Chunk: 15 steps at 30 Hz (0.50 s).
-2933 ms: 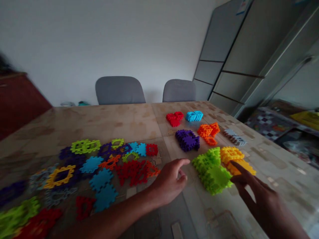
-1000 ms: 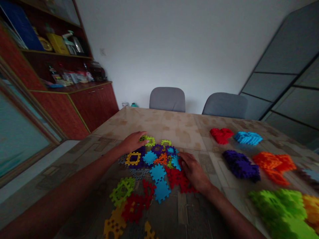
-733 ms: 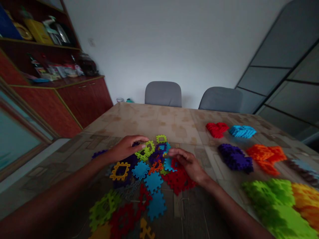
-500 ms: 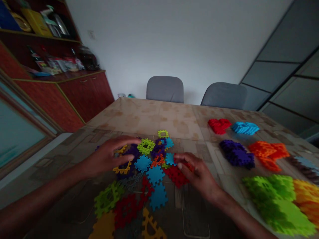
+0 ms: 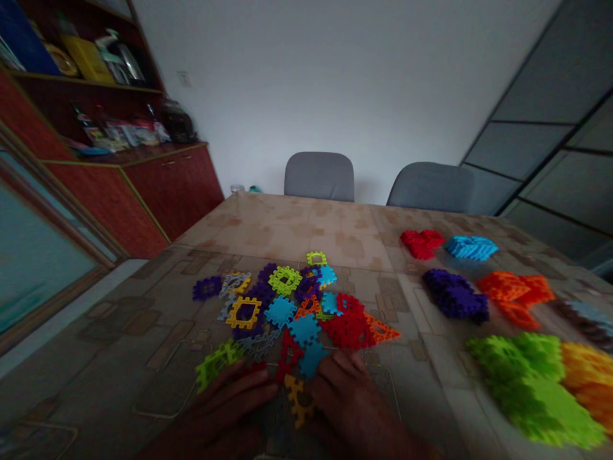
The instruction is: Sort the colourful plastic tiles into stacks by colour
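A loose heap of toothed plastic building tiles lies on the table before me. My left hand (image 5: 234,406) is low at the heap's near side, fingers stretched out over a red tile (image 5: 253,368) that they mostly cover. Beside its fingertips is a light green tile (image 5: 215,363). My right hand (image 5: 347,396) has its fingers curled down at the near edge, against a blue tile (image 5: 312,359); what they grip, if anything, is hidden. Between both hands lies a yellow triangular tile (image 5: 297,399). Farther up are a yellow frame tile (image 5: 230,313) and stacked red tiles (image 5: 349,324).
Sorted piles stand on the right: red (image 5: 421,244), light blue (image 5: 472,248), purple (image 5: 454,295), orange (image 5: 514,291), light green (image 5: 536,390) and yellow (image 5: 589,370). Two grey chairs (image 5: 319,176) stand behind the table (image 5: 297,220). A wooden cabinet (image 5: 177,191) is at left.
Both hands have drawn back toward me, from the heap's sides to its near edge. My right hand has left the red tiles, where an orange triangular tile now shows.
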Tool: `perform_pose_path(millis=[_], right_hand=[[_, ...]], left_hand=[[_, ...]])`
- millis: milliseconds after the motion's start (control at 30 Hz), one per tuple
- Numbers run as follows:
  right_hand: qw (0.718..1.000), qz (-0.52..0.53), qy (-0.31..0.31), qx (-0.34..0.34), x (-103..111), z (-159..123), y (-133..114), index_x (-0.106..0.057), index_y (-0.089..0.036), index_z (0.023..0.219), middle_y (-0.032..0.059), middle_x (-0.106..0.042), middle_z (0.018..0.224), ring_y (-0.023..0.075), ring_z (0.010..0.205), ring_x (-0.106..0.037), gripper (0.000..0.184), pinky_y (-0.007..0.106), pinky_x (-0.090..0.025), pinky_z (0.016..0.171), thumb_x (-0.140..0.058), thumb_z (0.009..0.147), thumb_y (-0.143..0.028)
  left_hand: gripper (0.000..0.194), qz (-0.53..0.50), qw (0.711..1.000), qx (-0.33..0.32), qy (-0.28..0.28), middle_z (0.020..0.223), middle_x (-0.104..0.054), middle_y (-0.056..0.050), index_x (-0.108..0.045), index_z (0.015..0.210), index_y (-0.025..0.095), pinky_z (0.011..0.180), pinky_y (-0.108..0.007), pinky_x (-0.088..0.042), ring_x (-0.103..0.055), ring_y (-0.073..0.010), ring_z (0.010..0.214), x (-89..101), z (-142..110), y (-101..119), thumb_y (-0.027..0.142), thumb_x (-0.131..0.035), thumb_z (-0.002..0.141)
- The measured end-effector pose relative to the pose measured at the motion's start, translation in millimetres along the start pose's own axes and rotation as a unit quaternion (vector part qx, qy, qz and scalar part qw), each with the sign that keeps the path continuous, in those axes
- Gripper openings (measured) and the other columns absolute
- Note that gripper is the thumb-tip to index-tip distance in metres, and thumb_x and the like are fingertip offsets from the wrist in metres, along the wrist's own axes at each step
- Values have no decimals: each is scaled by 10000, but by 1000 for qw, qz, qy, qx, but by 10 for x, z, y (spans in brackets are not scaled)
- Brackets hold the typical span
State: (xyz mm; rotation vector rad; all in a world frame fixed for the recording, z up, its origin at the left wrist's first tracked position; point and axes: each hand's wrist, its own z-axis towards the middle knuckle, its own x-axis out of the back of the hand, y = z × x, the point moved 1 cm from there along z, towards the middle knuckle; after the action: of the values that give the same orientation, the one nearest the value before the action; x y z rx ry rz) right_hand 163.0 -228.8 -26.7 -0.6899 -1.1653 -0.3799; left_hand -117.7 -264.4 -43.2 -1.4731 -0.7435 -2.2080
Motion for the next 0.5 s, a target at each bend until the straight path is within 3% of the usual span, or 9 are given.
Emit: perform_pose_path(millis=[67,133,267,367,500], right_hand=[[999,19,4,-32,92,-25,52,-616,-220,960,8,-677,993,210,950,-581,168,342,-388,857,-763,883,-248],[998,39,7,-43,144,-45,100,-617,-220,951,6,-676,993,210,956,-573,155,346,-374,867,-757,883,-218],[995,90,16,-42,178,-38,170,-606,-211,922,5,-660,980,208,960,-559,135,343,-364,853,-734,890,-182],[994,93,22,-59,181,-1,200,-622,-211,928,12,-653,958,211,947,-552,90,339,-370,826,-666,933,-132],[998,52,17,-37,183,101,187,-622,-268,1209,28,-671,1081,222,997,-558,255,347,-392,847,-620,984,-148]], left_hand=[[262,-6,999,-50,4,1534,-532,-20,-607,1271,306,1249,-428,-245,-436,-214,1450,47,115,-17,369,-601,1016],[226,-15,998,-50,26,1486,-583,-29,-629,1191,282,1265,-389,-199,-454,-195,1433,104,232,-49,424,-597,1018],[159,-41,996,1,73,1332,-681,-17,-613,1190,282,1214,-307,-321,-565,-164,1307,224,485,-144,306,-552,1045],[229,-32,997,21,60,1263,-703,-7,-606,1248,296,1165,-302,-389,-608,-170,1219,255,608,-231,246,-548,1032],[303,-12,998,34,58,1316,-683,-4,-591,1308,313,1142,-305,-408,-601,-182,1236,218,576,-348,217,-527,1027]])
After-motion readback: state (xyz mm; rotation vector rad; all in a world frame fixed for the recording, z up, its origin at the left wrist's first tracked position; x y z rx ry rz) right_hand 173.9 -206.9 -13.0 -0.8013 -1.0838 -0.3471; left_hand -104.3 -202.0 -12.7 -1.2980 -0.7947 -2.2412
